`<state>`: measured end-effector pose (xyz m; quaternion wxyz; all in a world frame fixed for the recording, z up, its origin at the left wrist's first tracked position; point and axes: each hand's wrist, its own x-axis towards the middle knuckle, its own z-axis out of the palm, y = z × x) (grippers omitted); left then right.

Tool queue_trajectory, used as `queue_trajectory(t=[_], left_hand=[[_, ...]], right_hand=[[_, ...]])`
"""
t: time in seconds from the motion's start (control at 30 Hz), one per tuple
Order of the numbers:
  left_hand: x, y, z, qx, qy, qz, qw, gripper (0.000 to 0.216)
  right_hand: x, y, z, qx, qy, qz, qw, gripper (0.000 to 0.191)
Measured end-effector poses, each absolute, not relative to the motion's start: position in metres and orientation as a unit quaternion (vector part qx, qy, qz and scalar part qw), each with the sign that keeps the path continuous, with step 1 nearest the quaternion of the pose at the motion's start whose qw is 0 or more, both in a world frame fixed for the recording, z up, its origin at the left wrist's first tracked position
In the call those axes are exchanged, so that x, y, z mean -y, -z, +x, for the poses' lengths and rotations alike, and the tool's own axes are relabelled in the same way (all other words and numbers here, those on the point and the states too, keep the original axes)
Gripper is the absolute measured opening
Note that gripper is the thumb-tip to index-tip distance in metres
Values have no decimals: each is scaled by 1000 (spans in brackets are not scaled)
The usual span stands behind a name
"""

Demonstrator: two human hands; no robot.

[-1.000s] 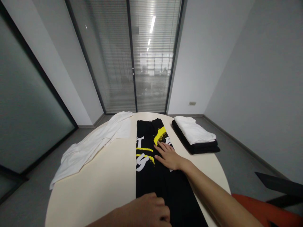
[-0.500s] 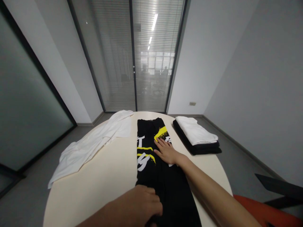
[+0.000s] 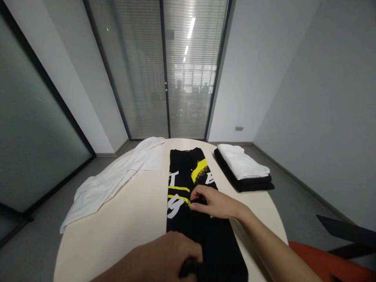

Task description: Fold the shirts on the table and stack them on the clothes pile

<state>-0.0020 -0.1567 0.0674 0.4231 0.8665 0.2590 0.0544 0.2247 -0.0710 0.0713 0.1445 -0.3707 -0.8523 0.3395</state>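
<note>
A black T-shirt [image 3: 183,160] with white lettering and yellow brush marks lies lengthwise on the table, folded into a long narrow strip. My right hand [image 3: 216,201] is at its middle, thumb and fingers curved in a pinch around black cloth beside the yellow stripes. At the near end, my left hand [image 3: 169,252] has its fingers curled closed on the shirt's lower part; its fingertips are partly hidden. The shirt's collar end points away from me.
On the round pale table [image 3: 117,219], a white garment [image 3: 117,176] lies loosely spread along the left edge. A white folded garment [image 3: 242,162] tops black folded cloth [image 3: 258,183] at the right. An orange chair [image 3: 320,262] stands at the lower right, and a glass partition [image 3: 147,78] is beyond.
My right hand has drawn nearer to me and gone from lying flat on the shirt to a curled pinch. The shirt has shifted slightly toward me. My left hand has barely moved.
</note>
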Motion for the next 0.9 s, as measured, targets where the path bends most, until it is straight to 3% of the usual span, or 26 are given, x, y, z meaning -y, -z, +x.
queue_trajectory(t=[0.1,0.23,0.3,0.4,0.47,0.6,0.7,0.77,0.9], left_hand=[[142,-67,-5,-385,-130,746,528,7],[117,-49,-7,-401,-230,603,650,19],[109,-44,-8,-409,-264,534,692,22],[106,-44,-10,-433,-322,425,727,26],[104,-45,-9,-455,-353,360,734,31],[96,-42,-7,-434,-374,269,774,29],[95,-43,-12,-358,-419,236,800,33],[97,-45,-16,-311,-438,263,801,44],[102,-44,-15,-327,-444,388,738,55]], right_hand=[[77,-83,227,807,-485,-315,120,57],[77,-85,240,759,-580,-280,100,70],[77,-85,250,762,-576,-286,74,90],[79,-86,264,792,-528,-307,8,135],[80,-86,269,801,-503,-325,-21,142],[74,-76,271,782,-521,-342,10,123],[65,-68,274,754,-568,-323,67,79],[59,-64,277,744,-563,-342,114,59],[48,-59,284,717,-522,-411,213,61]])
